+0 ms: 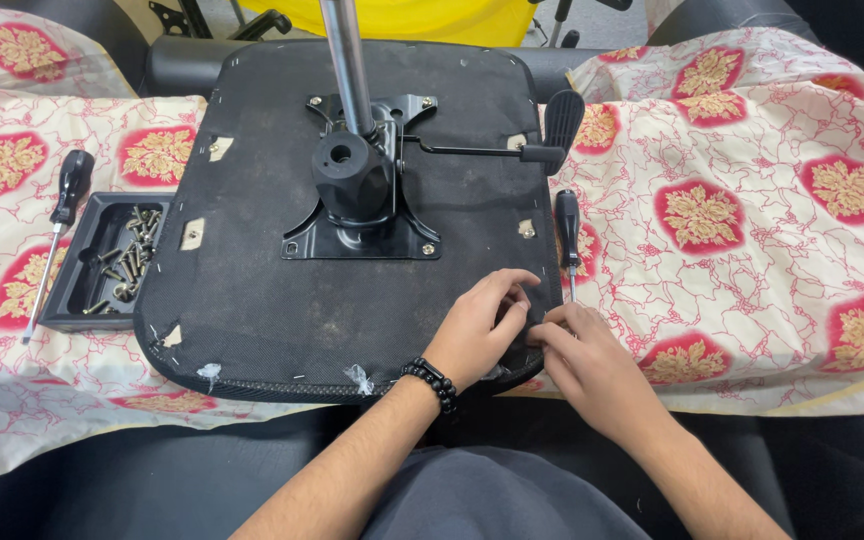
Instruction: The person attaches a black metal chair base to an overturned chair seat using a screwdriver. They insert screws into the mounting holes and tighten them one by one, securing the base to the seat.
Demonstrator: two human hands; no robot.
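An upturned black chair seat [252, 290] lies on a patterned cloth, with a black metal mechanism plate [362, 215] and a chrome post [345, 60] bolted to its middle. My left hand [477, 330], wearing a dark bead bracelet, rests on the seat's near right corner with fingers curled. My right hand [592, 365] meets it there, fingertips pinched together at the seat's edge; whatever they pinch is too small to make out. A black-handled screwdriver [567, 235] lies just beyond my right hand.
A black tray [87, 265] with several screws sits left of the seat, with a second screwdriver [60, 225] beside it. A lever with a black paddle [560, 125] sticks out to the right. The red-and-cream floral cloth [752, 220] covers the surface.
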